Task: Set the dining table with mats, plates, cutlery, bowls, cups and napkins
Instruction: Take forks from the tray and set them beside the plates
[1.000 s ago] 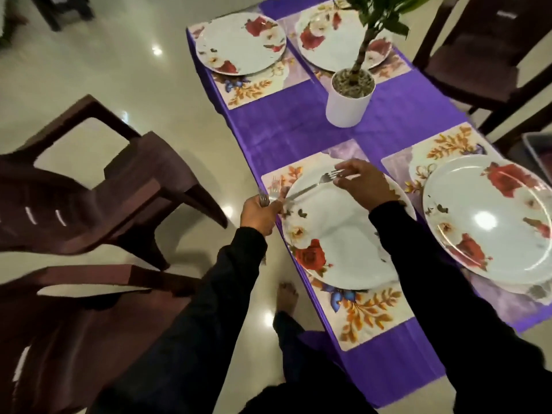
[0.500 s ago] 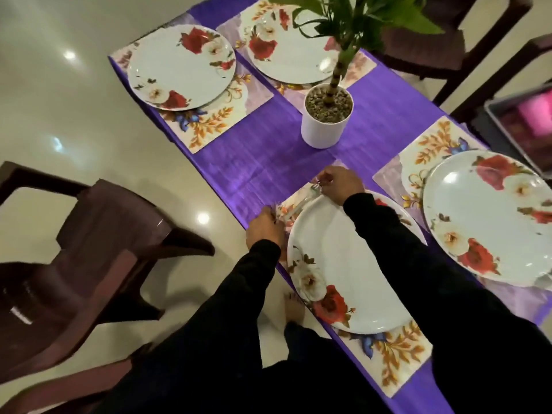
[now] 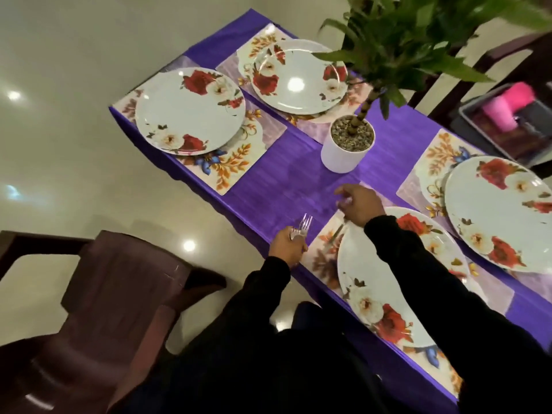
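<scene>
My left hand [image 3: 287, 245] grips a small bunch of forks [image 3: 304, 225], tines up, over the table's near edge, just left of the near floral mat [image 3: 325, 259]. My right hand [image 3: 360, 204] hovers over that mat's top corner, fingers curled round the top of a single fork [image 3: 338, 231], blurred, which runs down the mat beside the near plate [image 3: 385, 279]. Three more rose-patterned plates sit on their own mats: one on the right [image 3: 501, 210], one at the far left [image 3: 191, 112] and one at the far middle [image 3: 298, 76].
A white pot [image 3: 343, 156] with a leafy plant stands mid-table on the purple cloth [image 3: 298, 180]. A brown chair [image 3: 119, 294] stands at the lower left on the glossy floor. A dark tray with pink cups [image 3: 507, 109] sits on a chair at the right.
My view has swung left and closer to the table. My right hand has carried the single fork from over the plate to the mat's left strip. My left hand has lifted its forks slightly.
</scene>
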